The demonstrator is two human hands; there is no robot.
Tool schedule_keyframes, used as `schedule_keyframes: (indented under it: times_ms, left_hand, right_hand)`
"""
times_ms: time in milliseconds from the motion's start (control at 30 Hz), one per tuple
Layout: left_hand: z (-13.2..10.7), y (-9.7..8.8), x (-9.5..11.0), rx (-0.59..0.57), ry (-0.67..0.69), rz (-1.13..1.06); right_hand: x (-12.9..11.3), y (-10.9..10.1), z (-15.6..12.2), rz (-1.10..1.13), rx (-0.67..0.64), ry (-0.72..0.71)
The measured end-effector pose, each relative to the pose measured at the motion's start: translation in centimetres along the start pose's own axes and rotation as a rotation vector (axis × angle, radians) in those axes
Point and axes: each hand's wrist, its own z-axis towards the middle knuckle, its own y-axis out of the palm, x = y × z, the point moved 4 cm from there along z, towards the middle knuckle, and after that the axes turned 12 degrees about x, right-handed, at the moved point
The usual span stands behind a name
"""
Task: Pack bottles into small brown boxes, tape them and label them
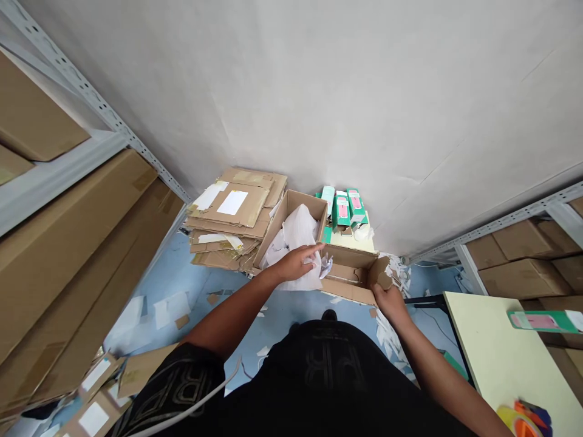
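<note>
Hands apart: L hand (298, 265) over white wrap (300, 227), index out, can't tell if gripping; R hand (388, 298) clamped on R end of open box (350, 257). 2nd box (307, 199) just L of it, holds wrap, which spills over front. Flat ctns (252, 209) stacked further L. Green pkgs (341, 209) behind, on small table (362, 243) by wall (337, 91). Far R: bench (496, 358) w/ one more pkg (542, 320) + tape roll (512, 419). Paper scraps (170, 311) on blue floor (180, 255).

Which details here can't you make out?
All head view:
What lies under the white wrapping: covered by it.
Some fingers of the right hand: behind the cardboard box.
Fine print on the green boxes: too small.
Lower part of the yellow roll: cut off by bottom edge.
</note>
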Motion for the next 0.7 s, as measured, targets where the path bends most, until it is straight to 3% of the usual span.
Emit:
schedule_keyframes:
  times_ms: [100, 200, 267, 467, 567, 700]
  left_hand:
    - [0.1, -1.5, -1.2, 0.116, -0.006, 0.043]
    - [0.5, -3.6, -2.8, 0.275, 0.02, 0.227]
    - [0.8, -4.6, -4.2, 0.284, 0.013, 0.403]
    - [1.3, -4.0, -8.2, -0.154, -0.191, 0.739]
    - [2.6, -4.3, -8.0, -0.121, -0.24, 0.763]
    - [5.8, -5.4, -4.2, 0.146, -0.133, 0.721]
  right_hand:
    - [0.5, 0.1, -0.7, -0.029, -0.018, 0.037]
    - [1.1, -0.1, -1.5, -0.045, -0.045, 0.088]
    - [1.7, -0.6, -1.9, -0.044, -0.038, 0.131]
    - [4.7, -3.2, -3.5, -0.044, 0.053, 0.207]
    - [7.1, -5.0, -4.6, -0.032, 0.114, 0.282]
    - [11.3, -8.0, -5.7, -0.008, 0.174, 0.381]
